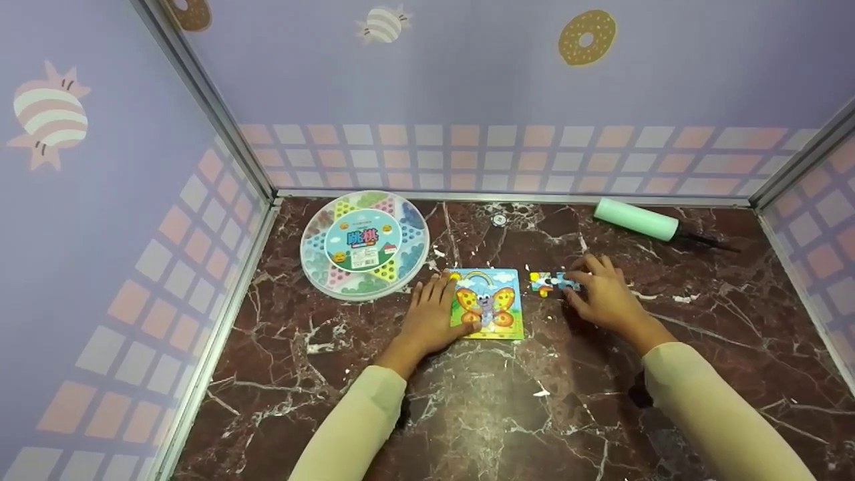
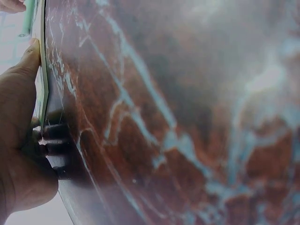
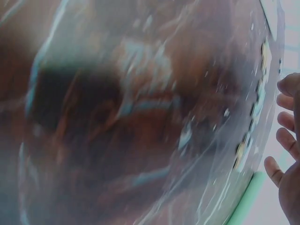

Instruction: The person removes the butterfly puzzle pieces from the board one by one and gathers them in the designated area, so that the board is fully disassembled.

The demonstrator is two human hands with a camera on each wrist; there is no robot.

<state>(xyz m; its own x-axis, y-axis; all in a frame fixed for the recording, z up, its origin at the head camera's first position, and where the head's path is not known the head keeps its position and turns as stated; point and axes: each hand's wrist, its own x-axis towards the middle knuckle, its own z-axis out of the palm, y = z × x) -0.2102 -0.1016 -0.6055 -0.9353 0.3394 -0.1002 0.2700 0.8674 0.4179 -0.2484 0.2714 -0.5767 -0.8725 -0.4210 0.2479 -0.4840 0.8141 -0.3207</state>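
A square butterfly jigsaw puzzle (image 1: 494,304) lies flat on the dark marbled table. My left hand (image 1: 427,317) rests at its left side, fingers extended along that edge and thumb lying over the lower part of the picture. In the left wrist view the thumb (image 2: 32,58) is at the puzzle's edge. To the right of the puzzle is a small group of loose jigsaw pieces (image 1: 542,282). Over their right end hovers my right hand (image 1: 609,297), fingers loosely bent and spread. The right wrist view shows its fingertips above the row of pieces (image 3: 258,101), holding nothing.
A round Chinese checkers box (image 1: 364,290) sits at the left rear of the puzzle. Behind the pieces, towards the right, lies a pale green cylinder (image 1: 636,219) with a black end. A small round disc (image 1: 499,220) lies near the back wall. Patterned walls (image 1: 467,80) enclose the table.
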